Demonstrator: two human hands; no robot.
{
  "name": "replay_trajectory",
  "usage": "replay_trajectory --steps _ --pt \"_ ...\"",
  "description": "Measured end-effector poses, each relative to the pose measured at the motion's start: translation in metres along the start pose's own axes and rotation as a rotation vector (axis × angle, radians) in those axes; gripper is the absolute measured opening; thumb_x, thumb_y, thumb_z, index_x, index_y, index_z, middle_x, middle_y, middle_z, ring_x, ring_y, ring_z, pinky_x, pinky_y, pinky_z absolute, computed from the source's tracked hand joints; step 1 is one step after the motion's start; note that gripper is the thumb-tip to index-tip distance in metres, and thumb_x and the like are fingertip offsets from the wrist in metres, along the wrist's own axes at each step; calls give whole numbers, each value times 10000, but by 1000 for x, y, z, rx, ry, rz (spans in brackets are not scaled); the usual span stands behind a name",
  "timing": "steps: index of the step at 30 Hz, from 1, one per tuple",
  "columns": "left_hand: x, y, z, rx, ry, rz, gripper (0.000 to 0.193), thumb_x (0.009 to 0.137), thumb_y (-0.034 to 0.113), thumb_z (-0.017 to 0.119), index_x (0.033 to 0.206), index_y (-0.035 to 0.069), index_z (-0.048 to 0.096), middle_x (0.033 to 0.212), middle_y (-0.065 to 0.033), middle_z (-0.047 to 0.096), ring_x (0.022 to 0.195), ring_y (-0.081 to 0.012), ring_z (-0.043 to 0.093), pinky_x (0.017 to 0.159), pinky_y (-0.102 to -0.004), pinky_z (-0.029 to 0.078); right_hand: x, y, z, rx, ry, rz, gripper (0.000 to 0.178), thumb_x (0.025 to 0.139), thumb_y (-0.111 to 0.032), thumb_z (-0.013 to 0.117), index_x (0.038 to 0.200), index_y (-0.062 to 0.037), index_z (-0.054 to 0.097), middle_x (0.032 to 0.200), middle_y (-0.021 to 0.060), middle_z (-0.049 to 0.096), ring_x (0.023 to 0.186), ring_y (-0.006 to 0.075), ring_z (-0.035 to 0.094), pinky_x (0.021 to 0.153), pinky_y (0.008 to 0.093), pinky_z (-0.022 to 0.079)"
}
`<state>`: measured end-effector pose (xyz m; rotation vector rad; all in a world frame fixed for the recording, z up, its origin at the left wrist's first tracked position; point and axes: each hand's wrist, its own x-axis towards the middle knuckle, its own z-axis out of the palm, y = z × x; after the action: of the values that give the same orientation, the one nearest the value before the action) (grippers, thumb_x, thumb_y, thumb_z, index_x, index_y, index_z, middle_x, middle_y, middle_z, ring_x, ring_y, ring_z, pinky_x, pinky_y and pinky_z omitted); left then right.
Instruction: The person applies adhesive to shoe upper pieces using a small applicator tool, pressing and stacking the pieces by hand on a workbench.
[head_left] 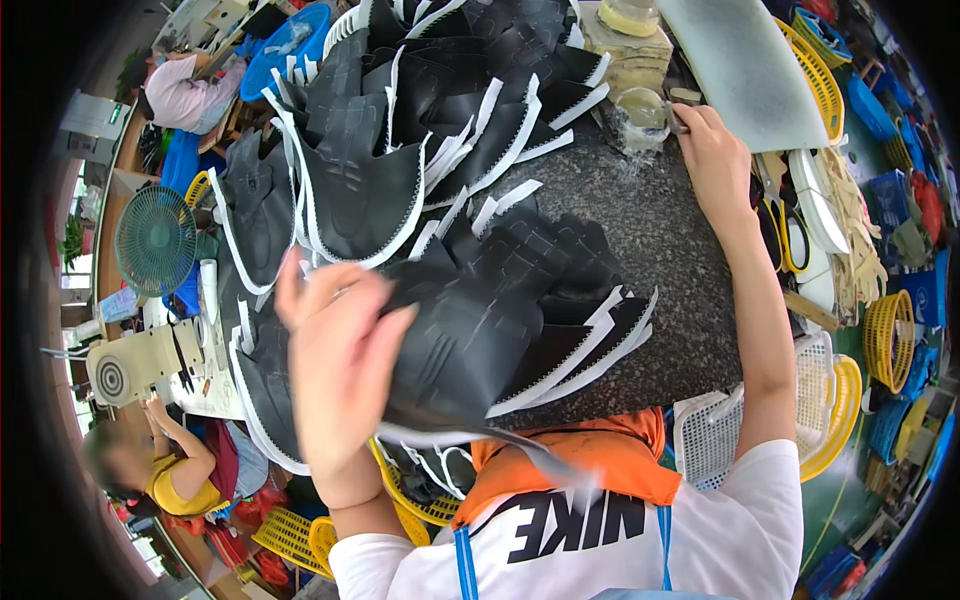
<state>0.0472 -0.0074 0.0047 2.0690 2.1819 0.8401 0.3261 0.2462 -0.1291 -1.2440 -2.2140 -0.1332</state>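
A black shoe upper (455, 345) with a pale edge hangs over the table's near edge, smeared by motion. My left hand (340, 345), also blurred, is closed at its left side and appears to grip it. At the far right, my right hand (715, 165) pinches a flat grey handle (677, 119) beside a small clear glue pot (640, 118). The tool's other end cannot be made out. Several more black uppers (365, 190) with white toothed edges lie heaped over the left and far table. A smaller stack (560, 255) rests mid-table.
The dark speckled tabletop (670, 270) shows at right. Black-and-yellow scissors (790, 235) and pale gloves (850, 225) lie beyond its right edge. White baskets (710, 435) stand close by my right arm. Two people (185, 480) sit at left, near a green fan (155, 240).
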Motion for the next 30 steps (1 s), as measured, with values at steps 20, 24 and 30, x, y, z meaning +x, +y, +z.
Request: replay_trajectory --steps 20,24,30 --pt "-20 -60 98 -96 -417 -186 714 667 243 845 1299 98 547 1023 -101 545 1078 -272 545 1171 -584 0 -27 -146 -9 907 -617 -95 166 766 -86 797 861 -17 680 823 50 650 718 141 641 637 258 521" --pt "-21 -62 99 -97 -381 -127 720 665 264 844 1296 87 546 1031 -112 550 1102 -290 530 1168 -591 3 -28 -154 -18 1035 -689 -139 170 769 -95 792 843 -10 665 823 64 658 729 188 669 625 283 544" --pt "-22 -63 98 -80 -401 -112 759 668 318 840 1292 15 532 869 -99 624 1162 -307 507 1141 -639 23 -28 -149 -13 843 -595 -72 162 767 -74 790 846 -5 667 822 69 659 715 173 661 625 287 544"
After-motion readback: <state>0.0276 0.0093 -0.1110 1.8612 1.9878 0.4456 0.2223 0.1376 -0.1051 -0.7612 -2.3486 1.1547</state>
